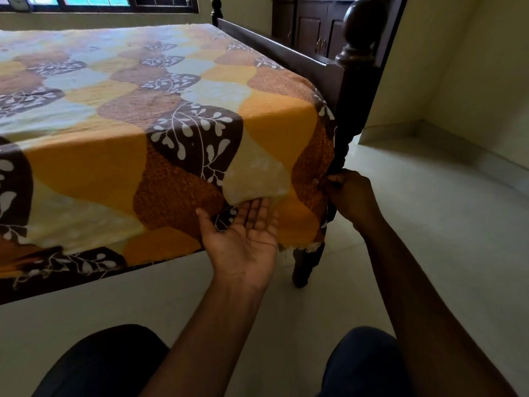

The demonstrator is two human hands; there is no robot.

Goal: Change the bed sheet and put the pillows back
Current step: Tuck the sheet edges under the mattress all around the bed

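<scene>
a patterned bed sheet (120, 133) covers the bed and hangs over its near side. the left hand (243, 233), palm up with fingers straight, touches the hanging cloth. just right of it, the right hand (347, 196) pinches the sheet's corner beside the dark wooden bedpost (352, 90).

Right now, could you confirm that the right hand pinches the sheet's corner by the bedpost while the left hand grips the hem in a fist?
Not quite. In the head view the left hand lies open, palm up, its straight fingers touching the hanging sheet, not gripping it. The right hand does pinch the sheet's corner by the bedpost.
</scene>
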